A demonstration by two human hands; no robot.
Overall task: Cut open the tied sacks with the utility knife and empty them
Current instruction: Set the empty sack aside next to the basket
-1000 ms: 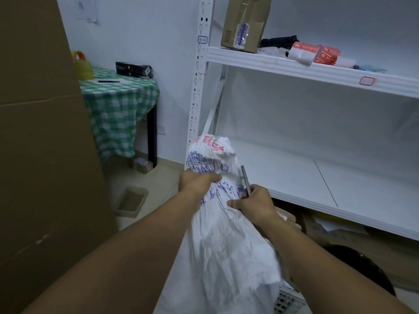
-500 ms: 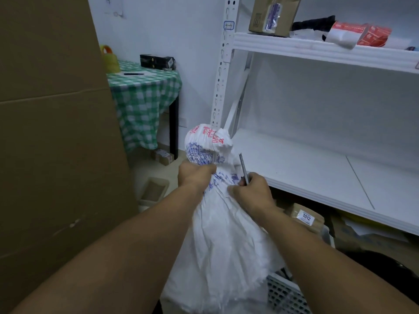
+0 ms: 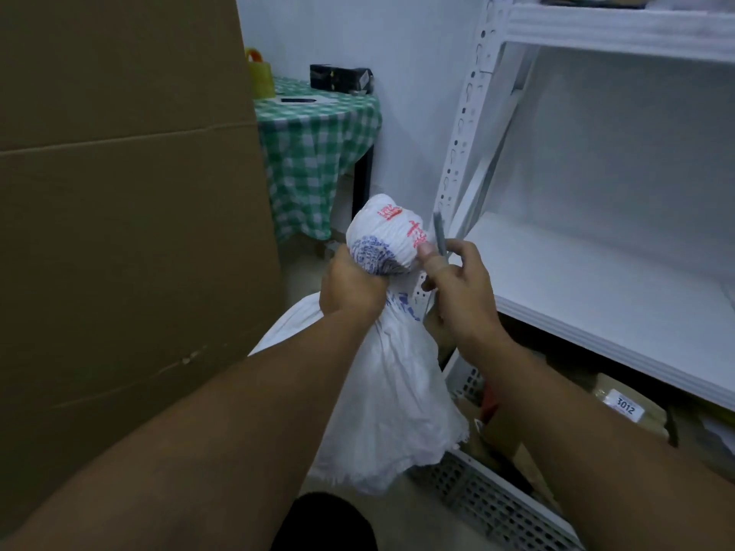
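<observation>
White shelving (image 3: 596, 280) behind; left grip (image 3: 352, 290) tight around sack (image 3: 397, 383) neck, right grip (image 3: 463, 296) around blurred utility knife (image 3: 439, 234).

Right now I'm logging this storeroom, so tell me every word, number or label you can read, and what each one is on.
"3012": white label on the cardboard box under the shelf; the first digit is uncertain.
Red and blue print on the sack: too crumpled and blurred to read.
Markings on the black box on the table: too small to read.
</observation>
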